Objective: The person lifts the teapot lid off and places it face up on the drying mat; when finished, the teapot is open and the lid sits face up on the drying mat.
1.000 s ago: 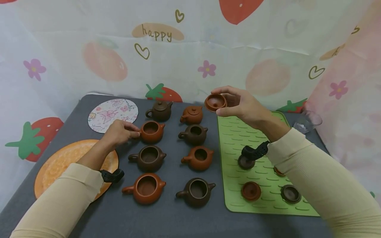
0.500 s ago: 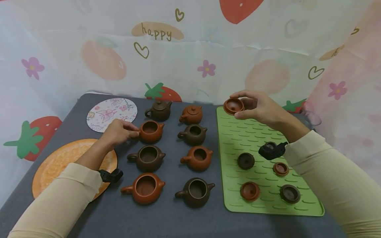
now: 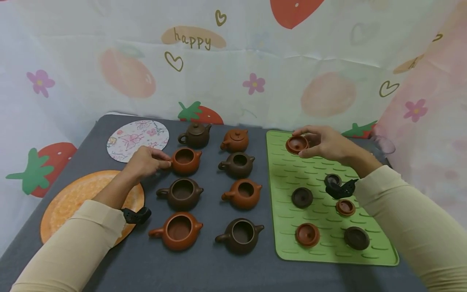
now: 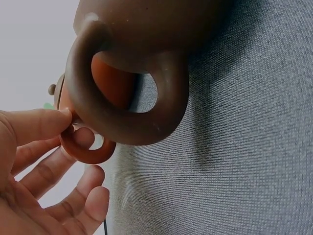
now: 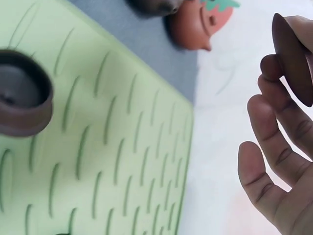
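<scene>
In the head view my left hand (image 3: 146, 164) pinches the handle of a reddish-brown teapot (image 3: 186, 167), which stands lidless on the table. The left wrist view shows thumb and fingers at that teapot's handle (image 4: 90, 155), behind a larger dark brown teapot (image 4: 146, 29). My right hand (image 3: 326, 142) holds a reddish teapot lid (image 3: 297, 144), its hollow side facing the head camera, over the far part of the green mat (image 3: 286, 166). Thumb and fingertips grip the lid's edge. In the right wrist view the lid (image 5: 289, 58) appears edge-on, with a round knob showing.
Several open teapots stand in two columns, among them a dark one (image 3: 242, 236). Two at the back, dark (image 3: 196, 136) and orange (image 3: 235, 140), wear lids. Several loose lids, including a red one (image 3: 307, 235), lie on the mat. An orange round placemat (image 3: 65, 207) lies left.
My right hand has carried the lid rightward from beside the back teapots, then lower over the mat. My left hand has stayed at the teapot handle.
</scene>
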A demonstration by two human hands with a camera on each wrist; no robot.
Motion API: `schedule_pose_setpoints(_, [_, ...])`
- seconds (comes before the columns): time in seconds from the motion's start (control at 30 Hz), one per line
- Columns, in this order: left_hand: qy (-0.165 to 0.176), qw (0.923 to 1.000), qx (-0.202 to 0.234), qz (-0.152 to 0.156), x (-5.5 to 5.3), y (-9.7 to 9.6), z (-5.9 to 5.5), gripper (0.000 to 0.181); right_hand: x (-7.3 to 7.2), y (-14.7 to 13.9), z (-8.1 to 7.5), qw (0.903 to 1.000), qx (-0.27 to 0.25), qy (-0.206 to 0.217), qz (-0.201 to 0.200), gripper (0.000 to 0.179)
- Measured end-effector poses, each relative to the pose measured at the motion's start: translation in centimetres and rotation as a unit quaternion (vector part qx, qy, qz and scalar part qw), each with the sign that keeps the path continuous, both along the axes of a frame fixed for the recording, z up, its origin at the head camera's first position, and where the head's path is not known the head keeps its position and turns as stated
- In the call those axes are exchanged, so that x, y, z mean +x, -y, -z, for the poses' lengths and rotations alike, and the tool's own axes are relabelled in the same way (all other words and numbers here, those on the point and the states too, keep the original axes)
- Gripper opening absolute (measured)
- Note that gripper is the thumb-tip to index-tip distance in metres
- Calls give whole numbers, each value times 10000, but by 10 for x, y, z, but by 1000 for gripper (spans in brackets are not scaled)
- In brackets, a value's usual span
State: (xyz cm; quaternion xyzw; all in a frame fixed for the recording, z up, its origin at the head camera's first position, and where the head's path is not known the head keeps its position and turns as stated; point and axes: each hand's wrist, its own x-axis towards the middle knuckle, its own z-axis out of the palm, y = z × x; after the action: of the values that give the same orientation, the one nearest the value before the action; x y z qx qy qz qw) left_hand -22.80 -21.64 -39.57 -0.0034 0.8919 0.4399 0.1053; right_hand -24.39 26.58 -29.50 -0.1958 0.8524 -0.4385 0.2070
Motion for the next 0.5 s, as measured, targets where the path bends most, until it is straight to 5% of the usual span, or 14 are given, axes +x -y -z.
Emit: schedule_pose_setpoints(0.5, [88, 9999, 19, -60, -1, 1, 1, 22, -4, -26, 40, 9968, 772, -64, -200, 53])
